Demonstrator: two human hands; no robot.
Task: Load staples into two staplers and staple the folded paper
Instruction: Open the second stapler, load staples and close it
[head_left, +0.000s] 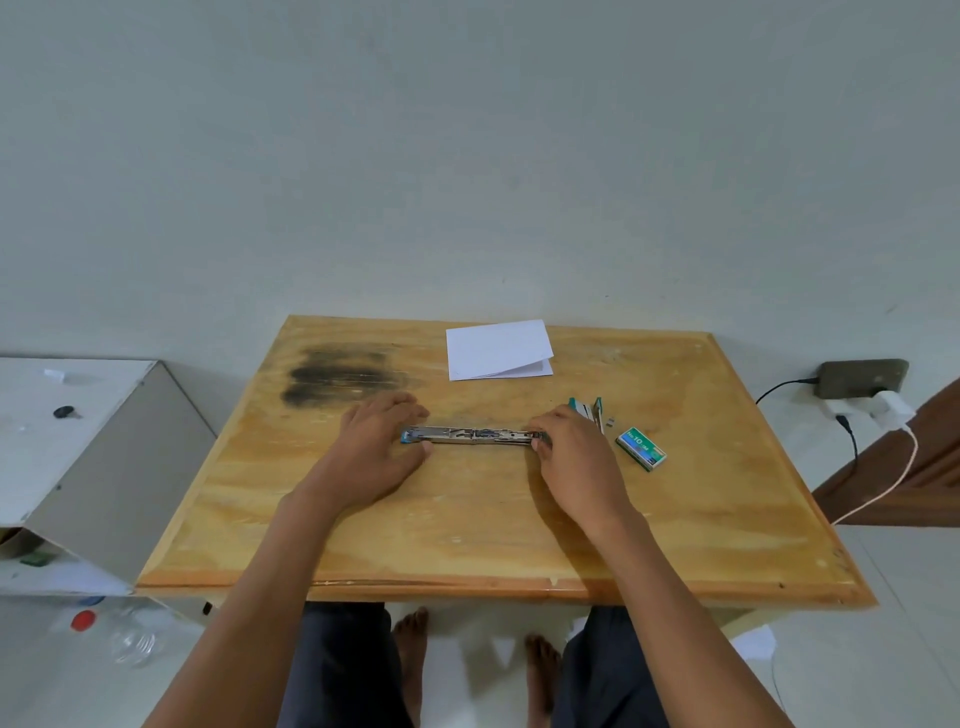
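opened stapler (472, 435) lies flat on the table (467, 530), spanning both grips. left hand (382, 447) holds its left end, fingers curled over the far side and thumb on the near side. right hand (574, 452) pinches the right end.

risk, as i judge it: the sprung magazine could snap shut on a fingertip, or a loose strip could seat crooked and jam.

count: two staplers, the second stapler (589, 408) half hidden just beyond the right hand. one staple box (640, 448) right of that grip. one folded paper (496, 349) well beyond both grips.
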